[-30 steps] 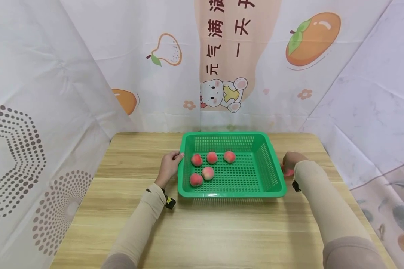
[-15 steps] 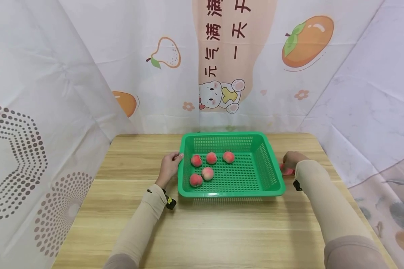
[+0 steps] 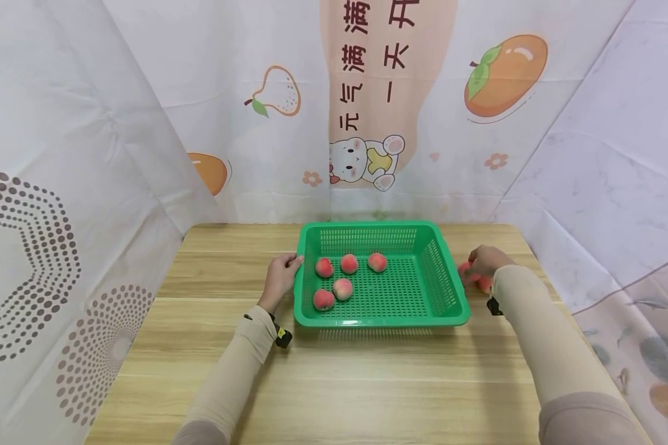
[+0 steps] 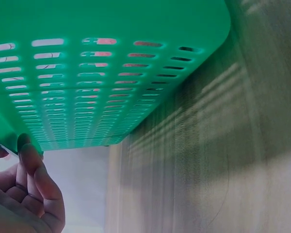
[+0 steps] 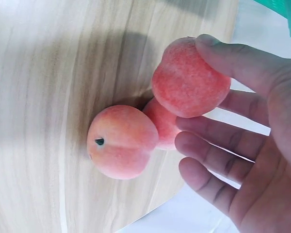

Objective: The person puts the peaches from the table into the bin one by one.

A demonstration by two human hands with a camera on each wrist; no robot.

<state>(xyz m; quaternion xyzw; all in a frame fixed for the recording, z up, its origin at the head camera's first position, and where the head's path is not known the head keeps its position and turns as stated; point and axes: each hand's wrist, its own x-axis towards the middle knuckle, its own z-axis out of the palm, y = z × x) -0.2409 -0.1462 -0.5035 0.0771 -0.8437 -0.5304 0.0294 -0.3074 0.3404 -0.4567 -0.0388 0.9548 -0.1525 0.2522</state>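
A green plastic basket (image 3: 378,322) with slotted walls stands on the wooden table, and several red-pink peaches (image 3: 342,289) lie in its left and back part. My left hand (image 3: 280,275) pinches the basket's left rim between thumb and curled fingers; in the left wrist view the slotted wall (image 4: 97,73) fills the upper left. To the right of the basket, my right hand (image 3: 488,261) pinches a peach (image 5: 191,80) between thumb and fingers, above the table. Below it, a paler peach (image 5: 121,143) and another peach (image 5: 161,124), partly hidden, rest on the wood.
The wooden table (image 3: 389,383) extends in front of the basket and to both sides. A printed cloth (image 3: 245,136) hangs behind the table's far edge. More pale cloth hangs on the left and right.
My right hand has risen slightly beside the basket, with a peach showing at its fingertips and another under the hand. The left hand stays on the rim. The head view has tilted slightly.
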